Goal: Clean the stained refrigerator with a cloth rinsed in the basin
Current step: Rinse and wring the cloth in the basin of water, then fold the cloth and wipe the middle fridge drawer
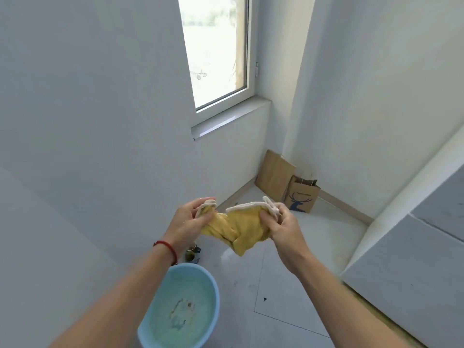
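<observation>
A yellow cloth (237, 228) with a pale cream edge hangs stretched between both hands at chest height. My left hand (192, 218) pinches its left corner and my right hand (281, 223) pinches the right corner, so the middle sags in folds. Below my left forearm a light blue basin (211, 280) sits on the floor, holding cloudy water with some dark specks. The white refrigerator (406, 262) stands at the right, its side and top facing me.
A white wall fills the left. A window (218, 51) with a sill is ahead. Two brown paper bags (288, 187) lean in the far corner. A small dark cup (192, 252) stands on the grey tiled floor beyond the basin.
</observation>
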Motion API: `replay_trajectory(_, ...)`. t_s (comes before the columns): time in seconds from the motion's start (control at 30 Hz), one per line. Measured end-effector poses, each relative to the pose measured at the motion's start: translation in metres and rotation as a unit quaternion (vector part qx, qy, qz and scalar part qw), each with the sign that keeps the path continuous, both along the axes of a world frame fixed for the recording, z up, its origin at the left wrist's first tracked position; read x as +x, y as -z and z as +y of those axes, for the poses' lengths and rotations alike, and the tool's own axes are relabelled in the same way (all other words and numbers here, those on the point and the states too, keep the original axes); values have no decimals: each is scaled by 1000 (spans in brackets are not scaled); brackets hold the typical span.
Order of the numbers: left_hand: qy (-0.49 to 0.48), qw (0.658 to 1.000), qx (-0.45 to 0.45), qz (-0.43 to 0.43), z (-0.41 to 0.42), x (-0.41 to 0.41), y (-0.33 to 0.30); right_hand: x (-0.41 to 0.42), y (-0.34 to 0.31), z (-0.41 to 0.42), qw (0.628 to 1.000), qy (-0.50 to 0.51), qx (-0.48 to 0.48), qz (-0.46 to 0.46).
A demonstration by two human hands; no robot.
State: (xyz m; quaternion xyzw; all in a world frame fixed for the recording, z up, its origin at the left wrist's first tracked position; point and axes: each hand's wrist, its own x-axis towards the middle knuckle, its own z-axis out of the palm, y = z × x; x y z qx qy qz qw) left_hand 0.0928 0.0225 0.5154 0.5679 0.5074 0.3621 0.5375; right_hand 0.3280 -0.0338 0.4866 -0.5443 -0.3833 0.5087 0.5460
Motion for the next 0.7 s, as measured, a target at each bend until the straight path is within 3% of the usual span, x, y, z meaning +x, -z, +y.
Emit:
replay_trajectory(0.17,-14,993,-93,69,-7,103,31,128,0,-50,994,90,-12,67)
replay_trajectory(0.23,26,977,-132,163,-14,140,48,159,-11,-67,988,128,11,86)
replay_trajectory(0.3,112,938,-125,302,-29,183,52,190,-25,-84,984,157,33,72)
replay_trajectory(0.33,139,931,-116,318,-35,198,52,198,-32,-87,985,156,39,55)
replay_trajectory(0.37,167,937,-121,280,-43,219,46,207,-39,-91,987,154,38,34)
replay_trajectory(0.43,229,951,-189,84,-58,267,28,225,-46,-99,989,142,28,-13)
replay_trajectory(0.5,286,929,-225,-64,-73,310,8,238,-50,-106,989,129,5,-65)
replay_trajectory(0.6,315,927,-174,-110,-80,352,-9,265,-61,-120,980,136,-16,-143)
replay_trajectory(0.7,324,932,-107,-124,-72,370,-18,294,-73,-138,937,203,-18,-285)
